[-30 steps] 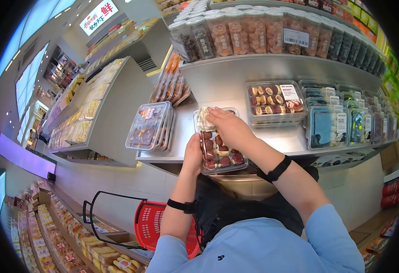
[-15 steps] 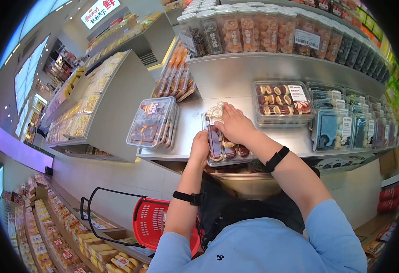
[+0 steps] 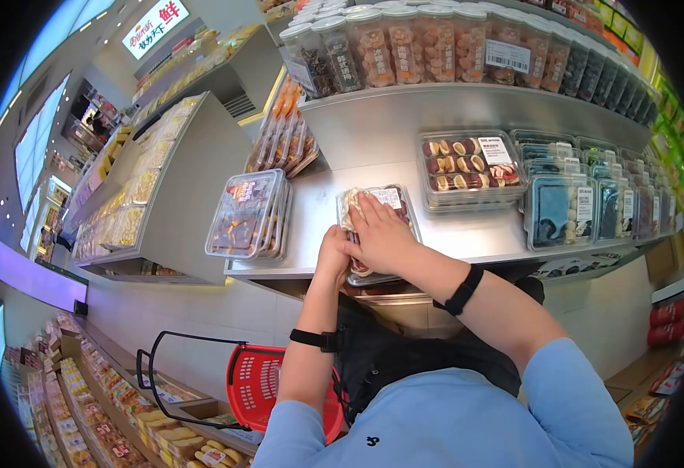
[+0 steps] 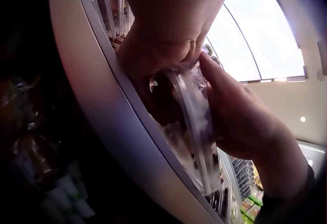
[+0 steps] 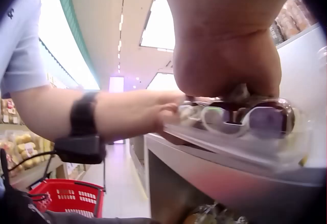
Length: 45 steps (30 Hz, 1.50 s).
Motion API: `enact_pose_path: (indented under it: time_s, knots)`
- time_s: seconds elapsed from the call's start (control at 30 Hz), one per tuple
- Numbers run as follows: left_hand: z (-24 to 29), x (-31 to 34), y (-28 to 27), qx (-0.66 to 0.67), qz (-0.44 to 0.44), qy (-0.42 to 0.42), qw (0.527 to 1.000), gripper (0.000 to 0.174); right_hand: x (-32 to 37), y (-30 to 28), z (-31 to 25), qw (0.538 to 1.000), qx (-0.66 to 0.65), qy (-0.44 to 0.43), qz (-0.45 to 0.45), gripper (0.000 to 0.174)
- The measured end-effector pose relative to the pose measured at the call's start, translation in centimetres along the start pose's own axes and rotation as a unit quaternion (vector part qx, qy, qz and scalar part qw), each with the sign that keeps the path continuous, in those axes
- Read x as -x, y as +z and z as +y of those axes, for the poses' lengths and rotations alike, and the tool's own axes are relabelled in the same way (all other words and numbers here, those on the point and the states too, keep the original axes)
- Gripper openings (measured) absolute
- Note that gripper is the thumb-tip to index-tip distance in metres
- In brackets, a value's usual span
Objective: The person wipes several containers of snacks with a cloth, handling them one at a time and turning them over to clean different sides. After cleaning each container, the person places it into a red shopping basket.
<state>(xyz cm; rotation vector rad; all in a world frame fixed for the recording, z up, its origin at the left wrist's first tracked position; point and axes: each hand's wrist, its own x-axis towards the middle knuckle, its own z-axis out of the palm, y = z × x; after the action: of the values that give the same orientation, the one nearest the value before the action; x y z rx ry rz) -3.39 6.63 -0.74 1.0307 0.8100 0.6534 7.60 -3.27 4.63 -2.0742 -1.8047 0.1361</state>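
Note:
A clear box of dark red filled pieces [image 3: 398,209] lies on the metal counter near its front edge, a white label on its lid. At the box's left side is the left hand [image 3: 334,251]; in the right wrist view that hand [image 5: 166,112] grips the box's edge. Across the lid rests the right hand [image 3: 382,238], fingers extended and pointing away from the body. A crumpled whitish wrap [image 3: 350,204] shows by its fingertips. Both hands meet near the thumbs. The left wrist view shows the right hand [image 4: 237,116] against the box [image 4: 196,132].
Stacked clear boxes stand left [image 3: 247,214] and right [image 3: 466,173] of the hands, with more boxes [image 3: 560,207] farther right. Tall jars [image 3: 408,51] line the shelf behind. Below the counter's left end, a red basket [image 3: 256,386] is beside the body.
The right hand has moved down from the box's upper end and lies flatter over the lid, covering more red pieces. The lid's label shows more plainly. The left hand stays at the box's side.

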Motion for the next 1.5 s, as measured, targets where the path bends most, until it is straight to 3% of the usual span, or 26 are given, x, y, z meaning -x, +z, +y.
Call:
enact_pose_path:
  time_s: [0.17,0.3,0.43,0.57,0.73,0.83,0.87,1.0,1.1,1.13,1.23,1.37,1.5]
  knots:
    - [0.0,0.0,-0.2,-0.063,0.062,0.012,0.996,0.028,-3.4,-0.9,2.3,0.991,-0.036,0.124,-0.046,0.087]
    - [0.1,-0.1,-0.4,-0.056,0.064,0.022,0.996,0.027,1.7,-1.9,2.3,0.973,-0.125,0.192,-0.020,0.086]
    - [-0.1,-0.2,-0.5,-0.059,0.083,0.021,0.995,0.029,8.8,-2.4,1.9,0.962,-0.229,0.145,0.025,0.069]
    - [0.3,0.1,0.2,-0.051,0.085,0.020,0.995,0.029,12.4,-1.5,2.7,0.977,-0.180,0.077,0.089,0.045]
    - [-0.1,-0.4,-0.1,-0.053,0.065,0.020,0.996,0.026,12.7,-2.3,1.8,0.977,-0.155,0.098,0.112,0.019]
    - [-0.3,-0.3,0.3,-0.054,0.082,0.026,0.995,0.025,11.3,-1.7,-0.9,0.990,-0.095,0.054,0.085,0.015]
    - [-0.5,-0.5,0.1,-0.064,0.080,0.026,0.994,0.024,10.7,-0.6,-2.0,0.989,-0.093,0.037,0.104,0.024]
    - [1.3,0.9,1.0,-0.160,0.101,0.004,0.982,0.028,9.1,0.0,-4.9,0.996,-0.050,-0.022,0.064,0.025]
    - [-0.5,-0.7,-0.1,-0.100,0.090,0.031,0.990,0.027,9.8,-1.4,-3.4,0.999,-0.028,0.021,0.006,0.024]
    - [0.5,0.3,0.7,-0.089,0.087,0.015,0.992,0.027,10.4,-1.7,-2.1,0.999,-0.006,0.022,0.034,0.016]
    - [0.9,0.6,1.6,-0.051,0.103,-0.002,0.993,0.027,12.1,-2.6,2.4,0.993,0.013,0.104,0.056,0.024]
    - [-0.4,-1.0,-1.6,-0.055,0.058,0.022,0.997,0.028,15.3,-4.1,5.2,0.974,-0.102,0.151,0.137,0.033]
    - [6.6,4.8,1.9,-0.078,0.070,0.131,0.986,0.029,20.0,-3.5,8.2,0.933,-0.285,0.186,0.117,0.036]
